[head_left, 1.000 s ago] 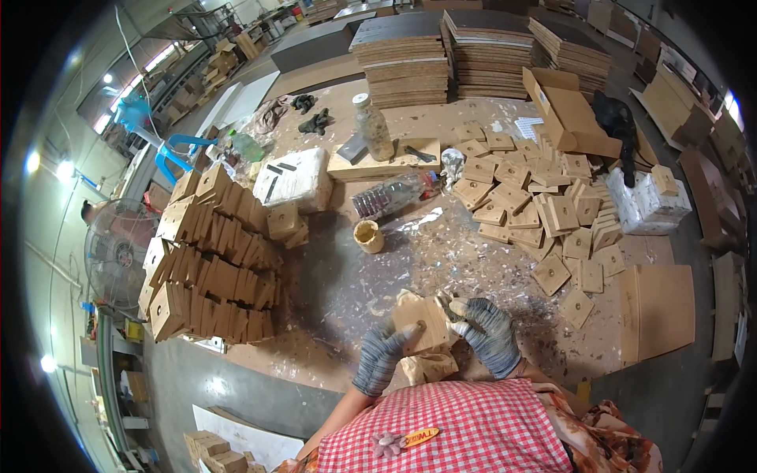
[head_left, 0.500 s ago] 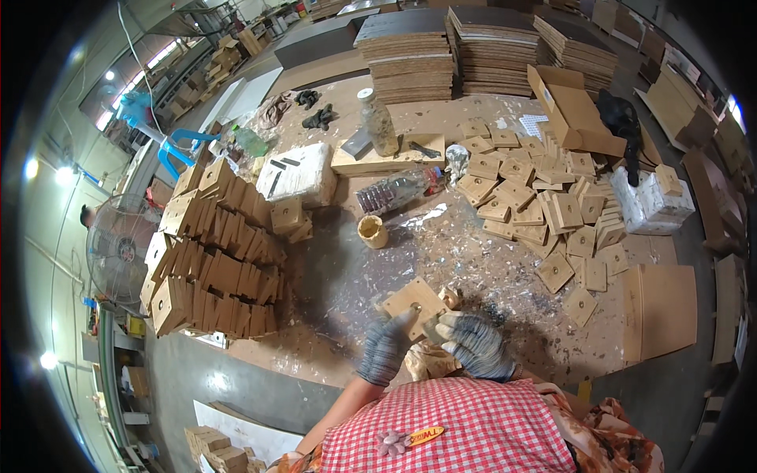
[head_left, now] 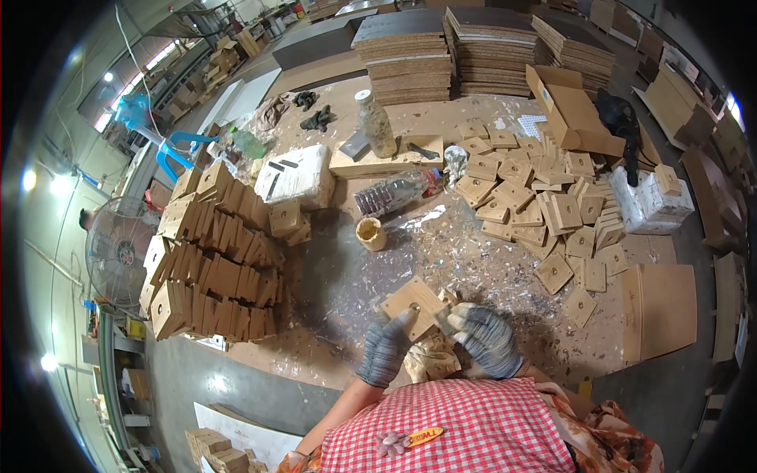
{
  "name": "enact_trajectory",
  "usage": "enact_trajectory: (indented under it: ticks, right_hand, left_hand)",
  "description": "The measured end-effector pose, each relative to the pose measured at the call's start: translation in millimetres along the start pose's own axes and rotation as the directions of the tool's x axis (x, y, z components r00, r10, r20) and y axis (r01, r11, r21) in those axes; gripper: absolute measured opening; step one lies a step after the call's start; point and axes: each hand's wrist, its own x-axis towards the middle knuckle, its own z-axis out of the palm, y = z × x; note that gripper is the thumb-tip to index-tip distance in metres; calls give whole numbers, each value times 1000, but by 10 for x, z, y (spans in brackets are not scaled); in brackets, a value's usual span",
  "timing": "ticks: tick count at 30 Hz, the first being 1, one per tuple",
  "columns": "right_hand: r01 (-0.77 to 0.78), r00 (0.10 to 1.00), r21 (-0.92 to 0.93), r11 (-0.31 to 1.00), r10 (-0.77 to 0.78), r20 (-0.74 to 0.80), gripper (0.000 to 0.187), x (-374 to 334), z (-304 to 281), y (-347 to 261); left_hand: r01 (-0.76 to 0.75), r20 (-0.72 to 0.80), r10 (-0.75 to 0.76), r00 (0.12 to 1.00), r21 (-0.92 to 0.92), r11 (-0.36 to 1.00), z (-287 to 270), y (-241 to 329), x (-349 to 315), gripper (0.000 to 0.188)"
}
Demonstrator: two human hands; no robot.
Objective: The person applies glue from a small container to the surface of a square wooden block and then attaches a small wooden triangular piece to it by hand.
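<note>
A square wooden block [head_left: 413, 306] with a drilled hole is tilted in front of me. My left hand [head_left: 384, 348], in a grey striped glove, grips its lower left side, thumb on the face near the hole. My right hand [head_left: 486, 340], gloved alike, is closed at the block's right edge. Its fingertips pinch something small and greyish that I cannot make out. Below the block, between my hands, lies a crumpled pale cloth [head_left: 432, 359]. A round tan cup [head_left: 371, 234] stands farther off on the stained table.
Rows of stacked wooden blocks [head_left: 213, 268] stand at left. A loose heap of similar blocks [head_left: 544, 189] lies at right, by an open carton [head_left: 572, 118]. Behind the cup are a lying plastic bottle [head_left: 394, 191], a white wrapped bundle [head_left: 296, 177] and an upright jar [head_left: 376, 126].
My right hand has shifted slightly right, along the block's edge, and its fingers have moved off the block's lower corner. The block and my left hand have barely moved.
</note>
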Motion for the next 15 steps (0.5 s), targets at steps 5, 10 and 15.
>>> enact_trajectory:
  ticks: [5,10,15]
  right_hand:
    - [-217,958,114,969,234,-167,27,27,-145,47]
    - [-348,877,359,866,436,-203,26,96,-162,-55]
    - [-312,924,383,869,372,-93,28,134,-44,-59]
  left_hand:
    - [-20,66,17,998,40,999,-20,28,-22,55]
    - [7,50,-40,998,542,840,-81,57,-24,50]
    - [-13,6,12,1000,630,776,-168,-43,-32,55]
